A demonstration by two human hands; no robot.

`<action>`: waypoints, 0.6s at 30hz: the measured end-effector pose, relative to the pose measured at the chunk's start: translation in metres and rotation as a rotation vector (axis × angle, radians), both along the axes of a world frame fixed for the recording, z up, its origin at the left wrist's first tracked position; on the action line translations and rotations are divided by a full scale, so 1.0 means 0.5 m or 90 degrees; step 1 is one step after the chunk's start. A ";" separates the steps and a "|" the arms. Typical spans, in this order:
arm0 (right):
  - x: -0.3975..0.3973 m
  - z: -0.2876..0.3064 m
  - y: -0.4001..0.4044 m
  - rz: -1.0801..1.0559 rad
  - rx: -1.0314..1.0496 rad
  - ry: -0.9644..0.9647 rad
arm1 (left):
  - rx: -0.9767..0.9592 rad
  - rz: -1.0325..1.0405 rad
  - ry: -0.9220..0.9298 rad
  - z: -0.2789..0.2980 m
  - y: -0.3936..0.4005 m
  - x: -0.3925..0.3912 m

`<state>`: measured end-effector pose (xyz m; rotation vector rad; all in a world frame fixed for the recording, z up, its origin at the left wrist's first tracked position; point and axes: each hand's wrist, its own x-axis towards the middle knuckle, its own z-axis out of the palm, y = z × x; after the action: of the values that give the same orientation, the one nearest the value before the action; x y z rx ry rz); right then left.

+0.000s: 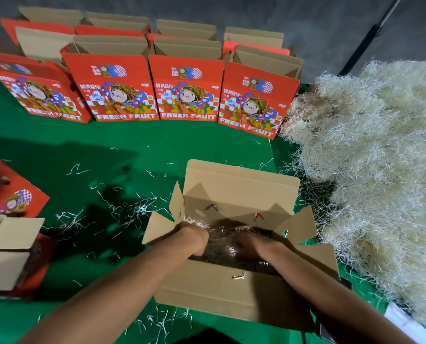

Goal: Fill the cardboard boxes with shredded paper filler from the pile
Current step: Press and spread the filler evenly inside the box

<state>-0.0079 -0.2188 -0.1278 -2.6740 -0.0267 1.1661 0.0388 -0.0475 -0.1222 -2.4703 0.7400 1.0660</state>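
Observation:
An open brown cardboard box (234, 291) sits on the green mat right in front of me, flaps spread, with shredded paper filler (221, 247) in its bottom. Both my hands are down inside it. My left hand (197, 239) is curled at the box's left side, with strands sticking out over it. My right hand (250, 247) lies in shadow on the filler, its fingers buried among the strands. The big pale pile of shredded paper (370, 155) fills the right side, touching the box's right flap.
Two rows of red "Fresh Fruit" boxes (122, 88) stand open along the back of the green mat (142, 145). More boxes (8, 254) lie at the left edge. Loose strands (122, 209) are scattered left of my box.

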 end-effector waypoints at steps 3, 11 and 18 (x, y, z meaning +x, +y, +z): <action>-0.018 0.019 -0.010 -0.020 -0.038 -0.059 | 0.026 -0.010 -0.039 -0.002 0.008 -0.005; -0.058 0.124 -0.028 -0.040 0.002 -0.166 | -0.226 0.105 0.082 0.132 0.001 -0.029; -0.087 0.257 -0.082 -0.051 0.028 -0.493 | -0.525 0.120 -0.160 0.243 -0.070 -0.056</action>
<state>-0.0516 -0.2598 0.0009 -2.8684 -0.0685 0.0545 0.0110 -0.0827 -0.0008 -3.3355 1.0256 0.5253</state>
